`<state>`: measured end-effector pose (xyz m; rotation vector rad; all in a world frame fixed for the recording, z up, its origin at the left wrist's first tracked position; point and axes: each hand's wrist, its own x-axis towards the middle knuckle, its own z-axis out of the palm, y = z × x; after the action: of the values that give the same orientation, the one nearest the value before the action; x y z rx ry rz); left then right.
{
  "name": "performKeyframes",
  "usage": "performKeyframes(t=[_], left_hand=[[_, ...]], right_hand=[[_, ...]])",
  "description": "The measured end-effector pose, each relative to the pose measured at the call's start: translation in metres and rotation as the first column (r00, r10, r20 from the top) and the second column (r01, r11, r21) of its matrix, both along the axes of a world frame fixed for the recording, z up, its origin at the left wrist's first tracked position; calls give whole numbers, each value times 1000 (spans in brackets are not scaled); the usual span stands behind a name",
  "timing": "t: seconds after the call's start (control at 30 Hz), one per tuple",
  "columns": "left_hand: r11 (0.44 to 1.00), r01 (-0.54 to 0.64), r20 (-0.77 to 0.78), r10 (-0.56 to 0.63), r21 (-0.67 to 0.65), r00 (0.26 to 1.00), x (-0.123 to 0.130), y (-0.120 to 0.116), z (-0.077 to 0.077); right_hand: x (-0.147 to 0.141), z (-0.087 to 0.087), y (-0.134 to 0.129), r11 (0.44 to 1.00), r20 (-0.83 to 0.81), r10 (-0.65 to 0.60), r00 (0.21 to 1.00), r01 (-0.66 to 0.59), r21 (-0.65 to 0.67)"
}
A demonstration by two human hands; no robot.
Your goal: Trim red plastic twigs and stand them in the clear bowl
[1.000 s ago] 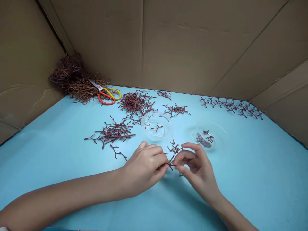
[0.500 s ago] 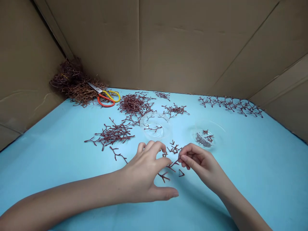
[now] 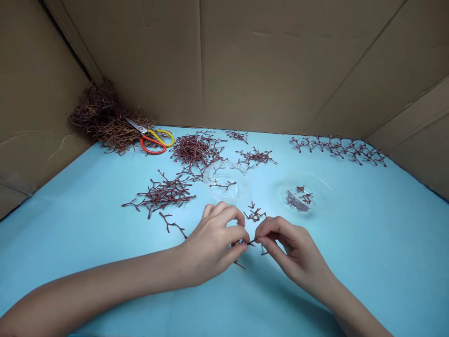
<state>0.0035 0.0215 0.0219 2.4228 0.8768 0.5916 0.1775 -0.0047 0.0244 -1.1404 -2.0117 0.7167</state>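
Between my two hands a thin reddish-brown twig [image 3: 251, 242] is held low over the blue table. My left hand [image 3: 220, 245] pinches one end with thumb and forefinger, its other fingers curled. At the opposite end, the thumb and fingertips of my right hand [image 3: 289, 243] are closed on the twig. Part of it is hidden behind my left fingers. Just beyond the hands lies a small cluster of short twig pieces [image 3: 255, 214]. A branched twig [image 3: 171, 223] rests beside my left wrist, and a few more pieces lie partly covered under the hands.
Scissors [image 3: 154, 140] with red and yellow handles lean on a dry twig heap [image 3: 112, 126] at the back left. Piles of twigs [image 3: 164, 193] surround a clear bowl [image 3: 226, 180]. Another clear bowl [image 3: 298, 199] holds small pieces. Cardboard walls [image 3: 263, 70] enclose the table [image 3: 70, 210].
My left thumb and forefinger, spread apart before, have closed on the twig. My right hand has shifted slightly left and down, still holding its end.
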Motion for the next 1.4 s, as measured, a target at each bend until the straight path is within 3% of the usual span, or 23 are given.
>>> performKeyframes(t=[0.27,0.4,0.53,0.63,0.73,0.87,0.97,1.1,1.4], left_hand=[[969,5,90,18,-246,996,5,3,-2],[974,-56,79,75,-221,994,2,4,0],[963,-39,135,77,-265,988,-2,7,2],[933,-41,167,107,-356,980,-2,9,3],[906,-46,177,132,-420,975,0,8,3],[920,-63,201,151,-388,968,2,6,1],[933,-69,237,161,-354,958,2,5,-1],[929,-62,269,169,-364,948,2,2,-2],[957,-127,283,202,-261,937,3,-3,2]], right_hand=[[4,1,-2,999,-22,44,999,-44,32],[29,2,-7,998,228,-14,974,28,-59],[44,-21,-15,987,414,-58,909,115,-114],[40,-39,-19,991,421,-71,904,113,-76],[34,-45,-19,995,385,-66,921,90,-46],[30,-38,-18,990,283,-131,950,139,-7],[21,-24,-18,966,252,-235,939,196,168],[2,-3,-17,912,268,-290,919,180,368],[-16,5,-17,915,290,-266,919,146,377]])
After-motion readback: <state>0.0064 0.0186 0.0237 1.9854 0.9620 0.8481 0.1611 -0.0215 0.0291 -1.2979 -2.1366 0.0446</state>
